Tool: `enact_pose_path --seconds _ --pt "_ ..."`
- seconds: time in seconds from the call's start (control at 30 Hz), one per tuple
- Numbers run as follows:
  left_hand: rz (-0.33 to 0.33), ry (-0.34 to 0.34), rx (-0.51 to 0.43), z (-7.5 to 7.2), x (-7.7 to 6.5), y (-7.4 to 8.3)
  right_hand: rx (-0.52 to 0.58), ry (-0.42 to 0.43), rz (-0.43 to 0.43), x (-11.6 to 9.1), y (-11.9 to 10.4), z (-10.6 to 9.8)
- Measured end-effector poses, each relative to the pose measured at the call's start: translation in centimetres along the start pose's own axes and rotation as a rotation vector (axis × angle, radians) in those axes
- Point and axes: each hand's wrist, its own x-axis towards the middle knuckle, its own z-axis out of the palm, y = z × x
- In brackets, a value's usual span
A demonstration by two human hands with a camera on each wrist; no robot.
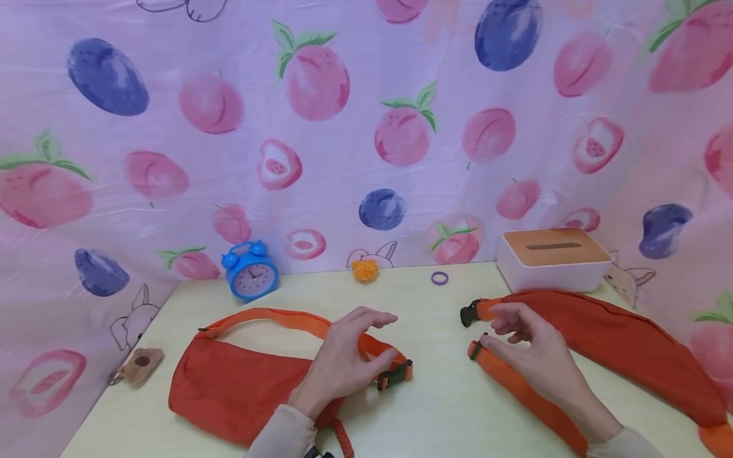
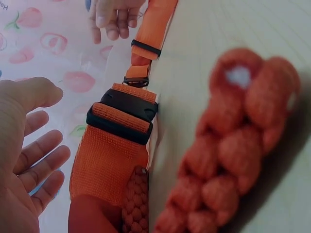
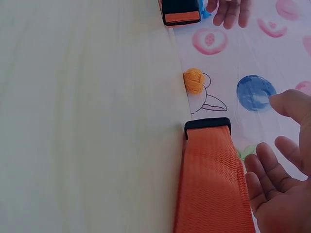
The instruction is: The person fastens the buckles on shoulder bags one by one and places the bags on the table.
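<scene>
On the left of the table lies a rust-red bag (image 1: pixel 240 388) with an orange strap (image 1: pixel 269 313) and a black buckle (image 1: pixel 395 375) near its right end. My left hand (image 1: pixel 346 356) hovers over this bag's right side, fingers loosely bent, holding nothing. A longer rust-red waist bag (image 1: pixel 607 337) lies on the right. Its black buckle end (image 1: pixel 469 313) and a separate orange strap (image 1: pixel 527 397) with a black slider (image 1: pixel 476 347) point toward the middle. Over that strap is my right hand (image 1: pixel 535 350), fingers relaxed and apart, with nothing in its grasp; contact with the strap cannot be told.
At the back stand a blue alarm clock (image 1: pixel 252 271), an orange yarn-like ball (image 1: pixel 364 270), a purple ring (image 1: pixel 439 278) and a white tissue box (image 1: pixel 555 277) with a wooden lid. A small brown plush (image 1: pixel 142 366) lies at the left edge. A braided red cord (image 2: pixel 218 160) looms close in the left wrist view.
</scene>
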Motion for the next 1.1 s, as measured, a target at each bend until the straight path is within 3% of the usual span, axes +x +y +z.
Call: enact_pose_path --seconds 0.27,0.47,0.77,1.1 --pt "0.078 0.025 0.003 -0.1 1.1 1.0 0.015 -0.043 0.020 -0.1 0.5 0.4" --pt "0.126 0.016 -0.023 0.3 3.5 2.1 -0.002 -0.078 0.018 0.0 0.8 0.6" --pt "0.145 -0.096 -0.111 3.1 7.6 2.5 -0.013 -0.081 -0.018 -0.1 1.5 1.1" --pt "0.106 -0.216 -0.135 6.5 10.1 2.1 -0.020 -0.144 -0.037 0.0 1.9 1.1"
